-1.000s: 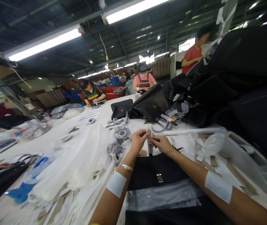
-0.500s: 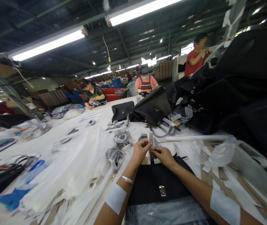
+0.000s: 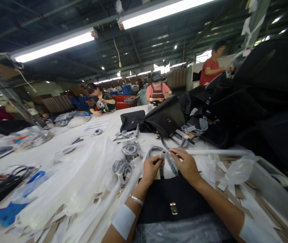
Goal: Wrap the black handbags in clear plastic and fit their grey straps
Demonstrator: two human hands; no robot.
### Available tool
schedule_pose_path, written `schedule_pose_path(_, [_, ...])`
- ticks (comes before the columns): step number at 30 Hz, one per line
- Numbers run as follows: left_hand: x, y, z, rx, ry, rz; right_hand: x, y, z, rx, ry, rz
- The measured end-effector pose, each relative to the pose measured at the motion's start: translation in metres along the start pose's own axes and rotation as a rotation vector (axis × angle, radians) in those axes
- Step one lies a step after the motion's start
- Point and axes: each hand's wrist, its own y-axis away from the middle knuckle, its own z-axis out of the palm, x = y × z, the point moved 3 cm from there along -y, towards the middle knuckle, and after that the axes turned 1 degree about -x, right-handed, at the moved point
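Observation:
In front of me lies a black handbag (image 3: 156,195) with a gold clasp (image 3: 173,208) on its flap and clear film (image 3: 181,227) over its lower front. My left hand (image 3: 149,170) is closed in a pinch on a white wrapping strip (image 3: 163,154), curled at its top, above the bag's upper edge. Just to the right, my right hand (image 3: 187,167) has its thumb and fingertips brought together. What they hold, if anything, is too small to make out. A handle in greyish plastic wrap (image 3: 155,148) arches up behind my hands.
Coiled wrapped straps (image 3: 122,170) lie left of the bag, beside white sheeting (image 3: 78,182). Two black bags (image 3: 165,118) stand ahead, and dark bags (image 3: 265,87) pile up at right. A grey bin (image 3: 280,189) is at right. Co-workers (image 3: 157,89) work across the table.
My right hand has moved up and right, away from my left. The white strip, upright between both hands before, now curls over in my left. More of the wrapped handle shows.

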Motion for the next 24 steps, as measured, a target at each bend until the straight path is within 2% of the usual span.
schedule_pose_path(2, [0.0,0.001,0.002,0.003,-0.034,0.011,-0.016,-0.007,-0.007,-0.01,0.09,-0.158])
schedule_pose_path(4, [0.001,0.002,0.003,0.004,-0.064,0.023,-0.024,-0.014,-0.009,-0.07,0.184,-0.253])
schedule_pose_path(7, [0.002,0.004,0.004,0.007,-0.097,0.041,-0.026,-0.021,-0.011,-0.133,0.25,-0.249])
schedule_pose_path(11, [0.005,0.004,0.003,0.013,-0.12,0.058,-0.026,-0.023,-0.015,-0.144,0.29,-0.244])
schedule_pose_path(19, [0.006,0.005,0.004,-0.003,-0.13,0.068,-0.022,-0.021,-0.014,-0.328,0.42,-0.291])
schedule_pose_path(24, [0.005,0.004,0.005,-0.103,-0.104,0.053,-0.035,-0.022,-0.017,-0.296,0.505,-0.321])
